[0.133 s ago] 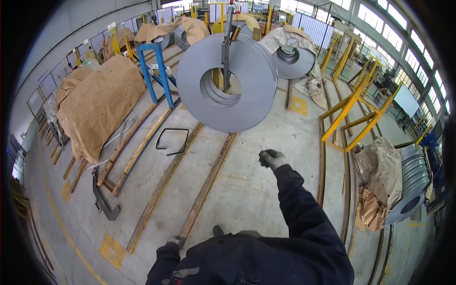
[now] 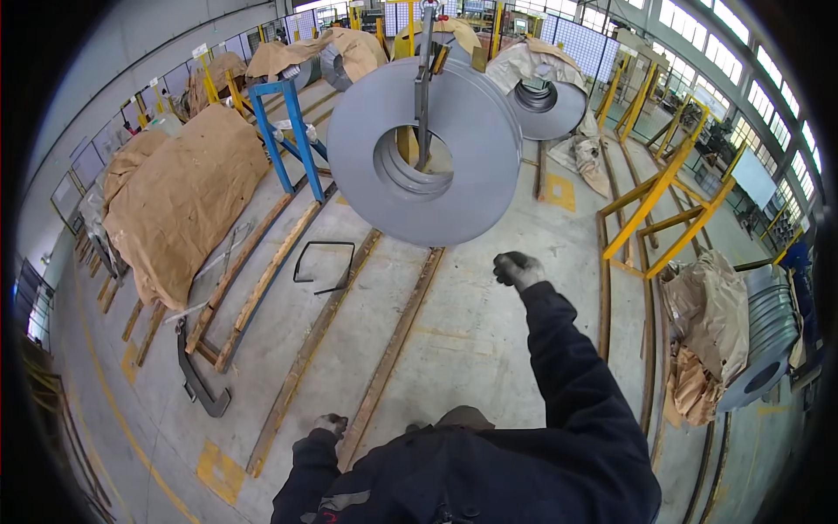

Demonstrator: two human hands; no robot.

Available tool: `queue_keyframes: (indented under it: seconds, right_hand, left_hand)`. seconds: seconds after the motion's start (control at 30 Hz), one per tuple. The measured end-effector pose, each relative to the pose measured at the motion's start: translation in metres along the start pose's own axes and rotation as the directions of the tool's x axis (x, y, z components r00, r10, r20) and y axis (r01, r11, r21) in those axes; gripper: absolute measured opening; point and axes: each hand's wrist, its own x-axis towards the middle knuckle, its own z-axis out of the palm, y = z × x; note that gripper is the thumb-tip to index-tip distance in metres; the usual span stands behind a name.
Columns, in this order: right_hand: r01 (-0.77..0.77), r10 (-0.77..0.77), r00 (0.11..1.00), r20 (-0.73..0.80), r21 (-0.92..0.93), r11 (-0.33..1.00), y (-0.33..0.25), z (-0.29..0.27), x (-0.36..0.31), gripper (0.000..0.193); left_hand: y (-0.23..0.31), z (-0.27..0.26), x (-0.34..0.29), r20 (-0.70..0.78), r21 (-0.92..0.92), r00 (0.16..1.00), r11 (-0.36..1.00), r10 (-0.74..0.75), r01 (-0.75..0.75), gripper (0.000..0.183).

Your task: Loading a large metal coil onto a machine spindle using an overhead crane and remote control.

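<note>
A large grey steel coil point(image 2: 367, 205) hangs ahead of me, with a dark lifting hook point(image 2: 422, 109) passing down into its round centre opening. My right hand point(image 2: 518, 270), apparently in a dark, greyish glove, is held out in front below the coil's lower right rim. Its fingers are curled into a fist, and nothing shows in them. Low at my left side is my left hand point(image 2: 332, 425), small and blurred, just over the floor beside a long wooden rail point(image 2: 393, 349). Neither hand visibly touches the coil. A dark shoe tip point(image 2: 467, 417) shows beneath my body.
Wooden rails point(image 2: 314, 349) run along the concrete floor. On the left are a brown-paper-covered bulk point(image 2: 192, 192), a blue frame point(image 2: 297, 131), a bent black frame point(image 2: 305, 247) and a dark metal hook piece point(image 2: 196, 380). Yellow stands point(image 2: 642, 214) and partly wrapped coils point(image 2: 759, 371) stand right.
My right hand has risen slightly and shifted right; my left hand is a little higher. The shoe tip beneath me has come further into view. The whole view has shifted slightly.
</note>
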Motion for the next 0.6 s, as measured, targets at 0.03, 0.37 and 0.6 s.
queue_keyframes:
  seconds: [0.03,0.37,0.6]
  right_hand:
    - [0.015,-0.015,1.0,-0.019,-0.007,1.0,0.002,0.003,0.035,0.03]
    - [0.335,-0.356,0.912,-0.201,-0.133,0.933,-0.05,0.009,0.426,0.035]
    - [0.516,-0.639,0.708,-0.3,-0.398,0.759,-0.126,-0.021,0.691,0.034]
  left_hand:
    - [0.03,-0.015,0.021,0.006,-0.03,1.0,0.999,0.024,-0.024,0.03]
    - [0.144,-0.075,0.166,-0.122,-0.166,0.992,0.986,0.01,-0.03,0.03]
    - [0.297,-0.077,0.197,-0.219,-0.091,0.928,0.953,-0.302,0.288,0.031]
